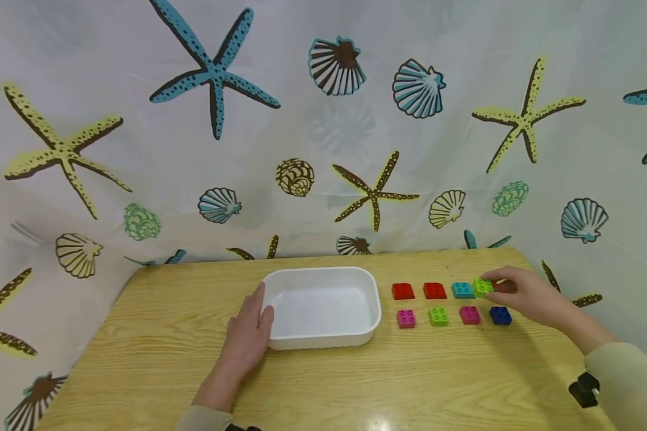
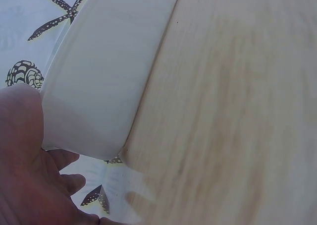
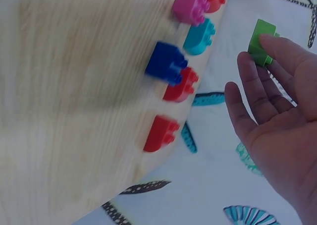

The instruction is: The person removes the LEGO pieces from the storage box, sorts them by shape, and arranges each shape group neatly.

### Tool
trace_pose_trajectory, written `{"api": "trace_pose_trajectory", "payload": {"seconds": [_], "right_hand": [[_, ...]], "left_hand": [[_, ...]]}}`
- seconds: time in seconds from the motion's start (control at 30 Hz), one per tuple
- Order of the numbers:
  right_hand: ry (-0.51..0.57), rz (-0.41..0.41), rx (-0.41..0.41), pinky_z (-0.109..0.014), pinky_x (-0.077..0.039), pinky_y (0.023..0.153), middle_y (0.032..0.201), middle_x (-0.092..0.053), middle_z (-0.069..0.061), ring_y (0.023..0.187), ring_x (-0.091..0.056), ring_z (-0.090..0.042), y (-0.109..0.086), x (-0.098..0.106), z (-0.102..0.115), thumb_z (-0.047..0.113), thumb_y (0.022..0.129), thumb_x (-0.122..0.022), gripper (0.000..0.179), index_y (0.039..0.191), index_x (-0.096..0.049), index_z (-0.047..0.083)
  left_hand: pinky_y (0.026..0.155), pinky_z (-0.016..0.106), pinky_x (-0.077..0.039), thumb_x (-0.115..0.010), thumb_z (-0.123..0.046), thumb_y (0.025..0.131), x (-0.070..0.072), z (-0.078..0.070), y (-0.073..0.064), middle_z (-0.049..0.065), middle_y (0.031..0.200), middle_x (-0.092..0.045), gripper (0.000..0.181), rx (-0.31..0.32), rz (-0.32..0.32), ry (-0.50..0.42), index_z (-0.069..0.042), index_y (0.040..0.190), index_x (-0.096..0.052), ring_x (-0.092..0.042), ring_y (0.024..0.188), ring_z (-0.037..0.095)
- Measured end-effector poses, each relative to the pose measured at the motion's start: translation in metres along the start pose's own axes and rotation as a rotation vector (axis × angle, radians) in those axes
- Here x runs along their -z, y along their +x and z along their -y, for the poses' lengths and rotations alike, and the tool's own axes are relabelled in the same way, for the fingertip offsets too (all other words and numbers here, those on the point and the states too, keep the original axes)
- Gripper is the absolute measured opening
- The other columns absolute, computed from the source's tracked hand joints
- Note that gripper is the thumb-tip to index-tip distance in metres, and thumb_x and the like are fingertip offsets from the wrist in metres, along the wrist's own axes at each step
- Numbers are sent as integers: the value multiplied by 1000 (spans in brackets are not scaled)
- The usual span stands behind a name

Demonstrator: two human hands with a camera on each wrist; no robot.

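Note:
My left hand (image 1: 248, 332) lies along the left side of a white rectangular tray (image 1: 323, 342), its fingers touching the rim. In the left wrist view, the thumb and part of the palm meet the tray's outer wall (image 2: 99, 76). Over at the right, my right hand (image 1: 528, 296) pinches a lime green toy building block (image 3: 260, 41) between thumb and fingertips. That block is lifted above the row on the table. Close to the right hand are a light blue block (image 1: 462, 290), a dark blue block (image 1: 500, 315) and a red block (image 3: 161, 133) partly hidden by the hand in the head view.
Two red blocks (image 1: 402, 291) stand in the back row right of the tray. In the front row are two pink blocks (image 1: 406, 318) and another lime green block (image 1: 438, 316). A shell-patterned cloth (image 1: 323, 143) hangs behind the wooden table (image 1: 356, 383).

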State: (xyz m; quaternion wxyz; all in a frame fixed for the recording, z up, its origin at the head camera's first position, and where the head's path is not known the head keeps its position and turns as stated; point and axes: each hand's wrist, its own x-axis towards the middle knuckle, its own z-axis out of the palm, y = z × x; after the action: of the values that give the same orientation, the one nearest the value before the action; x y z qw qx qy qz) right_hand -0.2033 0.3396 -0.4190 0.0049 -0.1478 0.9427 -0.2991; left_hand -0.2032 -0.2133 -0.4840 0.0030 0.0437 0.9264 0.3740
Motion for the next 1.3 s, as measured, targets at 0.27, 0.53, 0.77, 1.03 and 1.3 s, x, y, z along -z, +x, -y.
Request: {"api": "trace_pose_trajectory", "payload": {"seconds": [0.27, 0.53, 0.77, 1.03, 1.3], "right_hand": [[-34, -10, -63, -52, -64, 92, 136, -68, -29, 112, -74, -37, -13, 10, -24, 17, 107, -75, 43, 141, -68, -8], [-78, -2, -92, -58, -63, 92, 137, -67, -34, 112, -73, -43, -19, 20, -43, 13, 106, -75, 41, 140, -68, -9], [-59, 72, -161, -56, -63, 92, 136, -66, -37, 114, -71, -47, -24, 28, -57, 11, 106, -74, 43, 139, -64, -16], [-51, 118, -232, -58, -62, 95, 135, -66, -37, 117, -70, -48, -30, 31, -73, 16, 106, -76, 49, 139, -63, -17], [-18, 154, -244, -57, -62, 96, 134, -66, -38, 117, -70, -48, -38, 25, -86, 9, 104, -76, 43, 138, -65, -14]], "left_hand": [[128, 77, -2, -29, -35, 121, 2, 2, 1, 22, 182, -15, 67, 1, 3, 6, -5, 177, -9, -7, 168, 46], [128, 76, -1, -28, -36, 120, 7, 3, 3, 21, 183, -14, 68, 3, -4, -1, -6, 178, -9, -6, 169, 44], [128, 77, 0, -28, -34, 120, 11, 0, 3, 21, 183, -14, 67, 2, 1, -11, -6, 178, -9, -5, 169, 44], [129, 76, 0, -28, -35, 121, 6, 1, 4, 21, 183, -14, 67, -1, 10, -19, -6, 178, -9, -5, 169, 44], [129, 75, -1, -31, -34, 121, 0, 1, -1, 23, 182, -17, 66, 7, 8, -10, -5, 177, -11, -7, 168, 45]]}}
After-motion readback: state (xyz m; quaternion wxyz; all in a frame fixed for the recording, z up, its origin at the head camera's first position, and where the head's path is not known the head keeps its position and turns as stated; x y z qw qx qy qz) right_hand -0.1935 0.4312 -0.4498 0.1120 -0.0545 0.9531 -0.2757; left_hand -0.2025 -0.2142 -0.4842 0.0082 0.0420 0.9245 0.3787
